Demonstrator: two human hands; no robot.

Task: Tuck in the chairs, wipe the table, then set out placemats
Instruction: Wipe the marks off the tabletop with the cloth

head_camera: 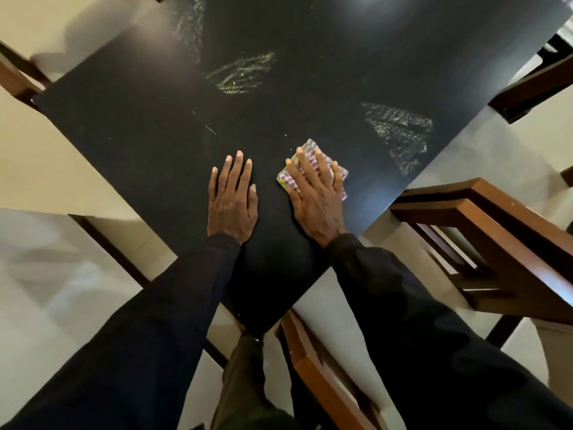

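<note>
A black table (130,125) fills the middle of the head view, seen from one corner. My right hand (316,197) lies flat with straight fingers on a folded purple-and-white checked cloth (339,175), pressing it to the tabletop. My left hand (232,197) rests flat on the bare tabletop just left of it, fingers straight. Yellowish chalky smears mark the table: one patch (245,74) beyond my hands, one patch (400,135) to the right, and a fainter one (190,23) at the far end.
A brown wooden chair (502,243) stands at the table's right edge, another chair back (322,373) just below the near corner. More chair parts show at the far right (533,88) and far left (15,76). Pale floor surrounds the table.
</note>
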